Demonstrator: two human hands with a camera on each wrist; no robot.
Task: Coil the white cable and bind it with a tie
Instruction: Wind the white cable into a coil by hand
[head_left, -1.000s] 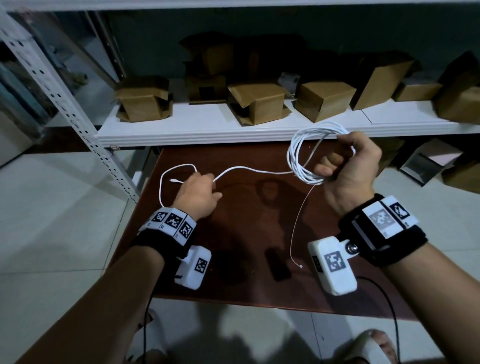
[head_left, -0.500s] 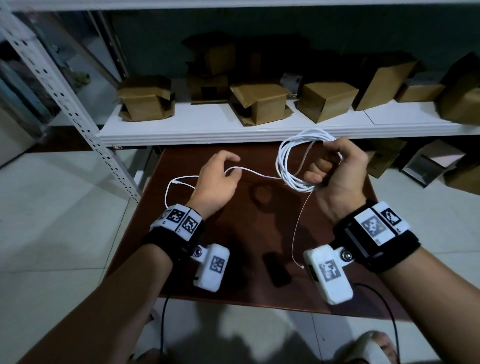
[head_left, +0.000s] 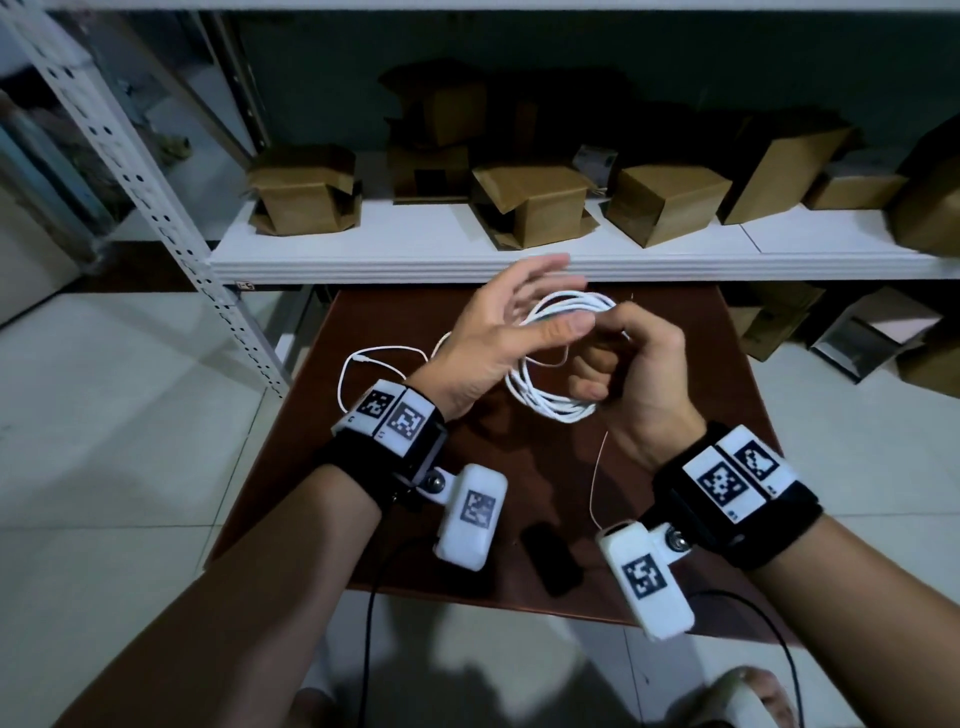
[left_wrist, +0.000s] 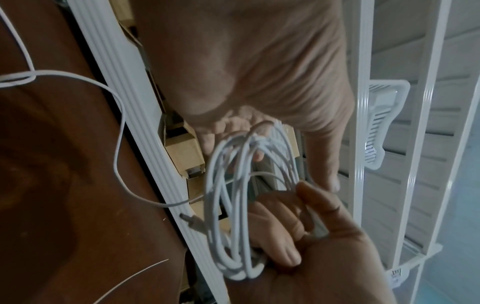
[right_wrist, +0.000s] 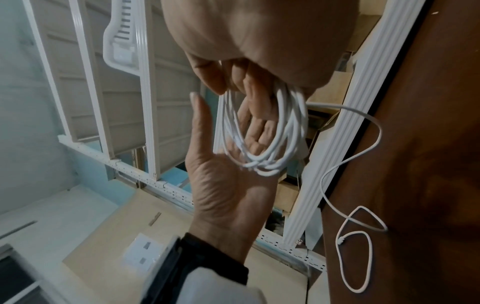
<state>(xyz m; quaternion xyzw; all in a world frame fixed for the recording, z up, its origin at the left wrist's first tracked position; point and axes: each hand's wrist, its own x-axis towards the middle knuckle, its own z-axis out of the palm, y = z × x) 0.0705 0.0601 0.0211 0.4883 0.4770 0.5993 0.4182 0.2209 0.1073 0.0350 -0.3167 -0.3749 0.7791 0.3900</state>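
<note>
Head view: the right hand (head_left: 631, 374) has its fingers (head_left: 592, 364) curled tight round a coil of white cable (head_left: 550, 410), held above the brown bench (head_left: 727, 364). The left hand (head_left: 498, 338) hovers beside it with straight, spread fingers, holding nothing. The loops look uneven and loosely stacked. A free tail (head_left: 374, 364) trails onto the bench; left slack, it could snag or let loops spring apart. I cannot make out a tie for certain.

We see the right hand (right_wrist: 259, 41) curled around the white cable (right_wrist: 262, 133) coil. Just beside the coil our left hand (right_wrist: 223, 185) lies flat-fingered, while the cable's loose end trails onto the tabletop (right_wrist: 428, 164).
</note>
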